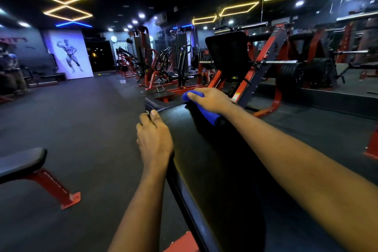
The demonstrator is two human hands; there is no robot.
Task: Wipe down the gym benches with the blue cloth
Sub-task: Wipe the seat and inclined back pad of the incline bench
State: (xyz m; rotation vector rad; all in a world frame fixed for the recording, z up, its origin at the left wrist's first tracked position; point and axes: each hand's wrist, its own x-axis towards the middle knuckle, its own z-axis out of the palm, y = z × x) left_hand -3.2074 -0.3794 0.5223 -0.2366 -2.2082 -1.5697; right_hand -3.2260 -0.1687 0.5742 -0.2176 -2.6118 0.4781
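The right hand (210,99) is closed over the bunched cloth (207,115) and presses it onto the far end of the bench (214,170) pad. The left hand (154,139) holds the pad's left edge nearer the person, thumb on top and fingers bent over the side. The pad's long axis runs from the cloth back toward the person, so the next stroke is probably a right-hand pull along that axis.
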